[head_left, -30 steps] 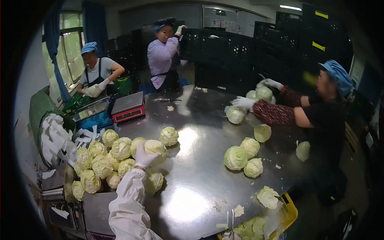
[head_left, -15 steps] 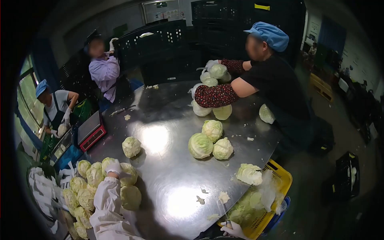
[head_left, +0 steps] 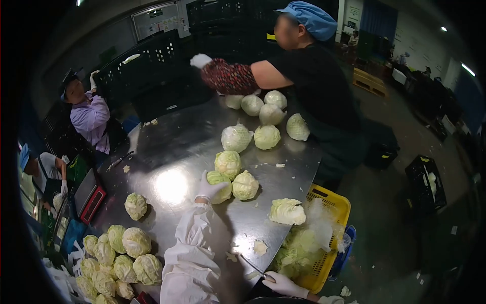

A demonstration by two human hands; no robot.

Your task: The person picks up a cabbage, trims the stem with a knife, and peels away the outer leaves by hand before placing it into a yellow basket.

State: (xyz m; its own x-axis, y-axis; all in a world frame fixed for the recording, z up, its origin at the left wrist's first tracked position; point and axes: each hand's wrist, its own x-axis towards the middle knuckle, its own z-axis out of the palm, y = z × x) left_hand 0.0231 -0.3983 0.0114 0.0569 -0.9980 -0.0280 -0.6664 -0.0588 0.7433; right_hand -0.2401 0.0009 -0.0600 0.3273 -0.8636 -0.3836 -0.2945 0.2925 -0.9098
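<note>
My left hand point(head_left: 209, 188), in a white glove, reaches to mid-table with its fingers around the left side of a green cabbage point(head_left: 221, 191). Two more cabbages touch or nearly touch that one: a pale cabbage point(head_left: 245, 186) on its right and another cabbage point(head_left: 228, 164) behind. At the table's near right edge my right hand point(head_left: 286, 285), also gloved, grips a knife point(head_left: 251, 264) by its handle, blade pointing up and left over the table. Close to the blade lies a small leaf scrap point(head_left: 259, 247).
Many cabbages point(head_left: 124, 268) are piled at the lower left, with a lone cabbage point(head_left: 135, 206) above. A yellow basket point(head_left: 344, 202) of leaves stands at right, a loose leaf point(head_left: 287, 211) beside it. A co-worker point(head_left: 314, 66) leans over wrapped cabbages point(head_left: 272, 114). A red scale point(head_left: 93, 205) is left.
My left hand has gone from the cabbage pile at left to the green cabbage mid-table. The view has shifted right. The co-worker's hand has moved off the wrapped cabbages; my right hand keeps the knife.
</note>
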